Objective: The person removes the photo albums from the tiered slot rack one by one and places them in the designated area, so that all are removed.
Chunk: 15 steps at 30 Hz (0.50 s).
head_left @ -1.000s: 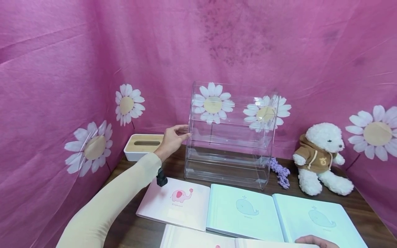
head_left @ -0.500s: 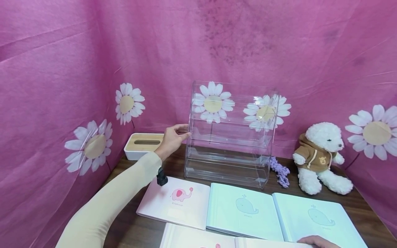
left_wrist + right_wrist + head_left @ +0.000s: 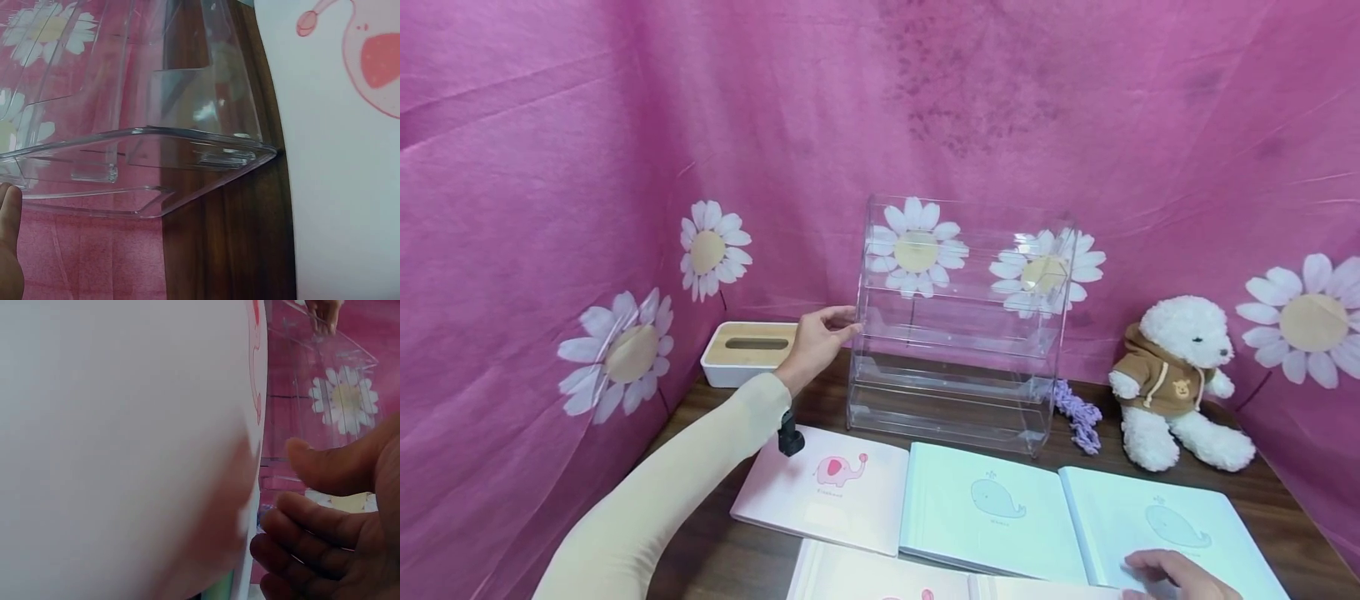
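Note:
My left hand (image 3: 815, 342) grips the left side of a clear tiered display rack (image 3: 958, 337), thumb toward the front edge. The left wrist view shows the rack's side panel (image 3: 144, 134) close up. At the lower right, my right hand (image 3: 1180, 575) is over the near edge of a blue whale album (image 3: 1165, 517). Beside it lies the edge of a pale pink album (image 3: 1037, 588), cut off by the frame. In the right wrist view its thumb and loosely bent fingers (image 3: 325, 519) are next to a pale elephant cover (image 3: 125, 425), with nothing between them.
A pink elephant album (image 3: 857, 521), another blue whale album (image 3: 992, 533) and a second pink album (image 3: 865, 575) lie before the rack. A tissue box (image 3: 722, 375) stands left; purple knitted flowers (image 3: 1078, 417) and a teddy bear (image 3: 1176, 392) are right. Pink curtain surrounds the table.
My right hand has risen farther into the head view, shifting from the pale pink album's edge onto the near part of the blue album. My left hand keeps its place on the rack.

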Motion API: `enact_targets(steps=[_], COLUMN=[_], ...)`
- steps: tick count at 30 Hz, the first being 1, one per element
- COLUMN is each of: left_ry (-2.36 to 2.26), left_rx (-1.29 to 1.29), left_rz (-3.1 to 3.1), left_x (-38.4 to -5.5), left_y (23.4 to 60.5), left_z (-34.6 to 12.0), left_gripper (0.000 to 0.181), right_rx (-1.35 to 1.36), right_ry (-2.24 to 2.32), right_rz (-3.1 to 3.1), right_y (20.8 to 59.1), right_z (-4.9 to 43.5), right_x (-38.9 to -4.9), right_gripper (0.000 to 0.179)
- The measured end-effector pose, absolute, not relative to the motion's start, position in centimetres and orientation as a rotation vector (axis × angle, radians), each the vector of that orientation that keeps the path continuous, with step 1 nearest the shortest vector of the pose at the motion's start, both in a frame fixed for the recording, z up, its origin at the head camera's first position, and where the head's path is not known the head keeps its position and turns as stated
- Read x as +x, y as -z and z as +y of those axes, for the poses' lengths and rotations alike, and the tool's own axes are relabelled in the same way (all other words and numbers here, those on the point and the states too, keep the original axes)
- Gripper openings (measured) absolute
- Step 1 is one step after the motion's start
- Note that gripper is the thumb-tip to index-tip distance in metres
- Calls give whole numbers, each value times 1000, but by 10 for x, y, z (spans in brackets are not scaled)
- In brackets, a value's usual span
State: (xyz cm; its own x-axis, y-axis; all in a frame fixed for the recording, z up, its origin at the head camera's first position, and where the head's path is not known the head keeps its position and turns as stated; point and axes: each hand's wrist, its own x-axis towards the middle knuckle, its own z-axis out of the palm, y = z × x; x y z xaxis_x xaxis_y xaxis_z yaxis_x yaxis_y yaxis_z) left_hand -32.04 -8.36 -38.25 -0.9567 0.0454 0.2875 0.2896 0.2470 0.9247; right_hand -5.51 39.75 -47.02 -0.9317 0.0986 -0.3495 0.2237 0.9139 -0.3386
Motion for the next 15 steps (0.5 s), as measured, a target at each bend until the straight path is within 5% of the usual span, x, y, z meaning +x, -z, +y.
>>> enact_targets(steps=[15], left_ry=[1633], left_rx=[-357], left_rz=[-2411], left_x=[-300], left_y=[392], left_z=[-106], left_gripper=[35], right_rx=[255], right_ry=[792], right_rz=[3498], right_y=[421], right_z=[413], right_x=[-75], right_gripper=[23])
